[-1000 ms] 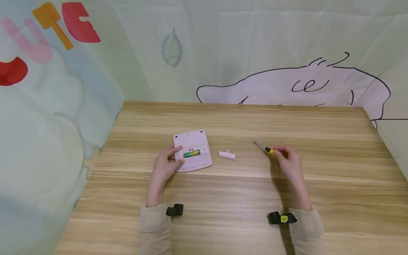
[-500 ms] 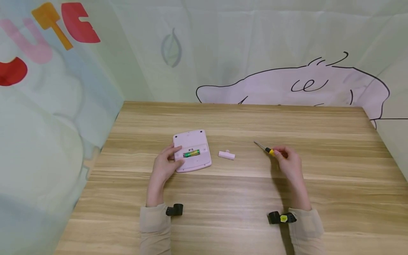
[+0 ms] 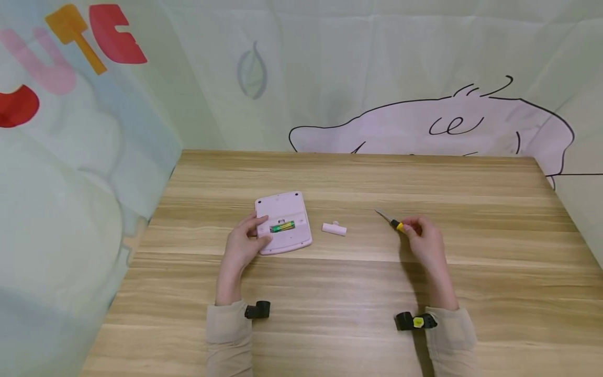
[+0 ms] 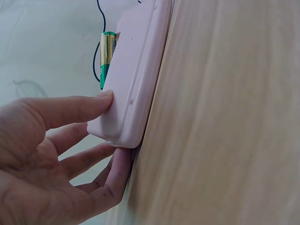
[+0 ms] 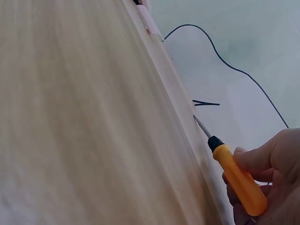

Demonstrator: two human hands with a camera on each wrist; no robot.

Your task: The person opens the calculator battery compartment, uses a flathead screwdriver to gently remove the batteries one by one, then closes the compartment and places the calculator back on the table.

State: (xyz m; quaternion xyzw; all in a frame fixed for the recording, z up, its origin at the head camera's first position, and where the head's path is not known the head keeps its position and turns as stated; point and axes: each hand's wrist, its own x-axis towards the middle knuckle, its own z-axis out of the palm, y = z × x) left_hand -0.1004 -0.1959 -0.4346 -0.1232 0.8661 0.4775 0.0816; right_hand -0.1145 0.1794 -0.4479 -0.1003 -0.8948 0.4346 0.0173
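A pale pink calculator-like device (image 3: pixel 284 204) lies back side up, with a green and gold battery (image 4: pixel 108 54) in its uncovered slot. My left hand (image 3: pixel 244 242) grips its left edge, thumb on the back face and other fingers along the side and beneath the edge. To its right, the small pink battery cover (image 3: pixel 334 229) lies on the table. My right hand (image 3: pixel 426 240) holds a screwdriver (image 5: pixel 240 180) by its yellow handle, between thumb and fingers. Its metal shaft points away to the upper left in the head view.
The wood-grain table (image 3: pixel 330 309) reaches back to a printed cloth backdrop (image 3: pixel 330 63) that also hangs along the left side. Black wrist cameras sit at both cuffs, the left camera (image 3: pixel 258 310) and the right camera (image 3: pixel 414 321).
Both hands keep their holds, and the device, cover and screwdriver stay in place. The whole head view has shifted very slightly.
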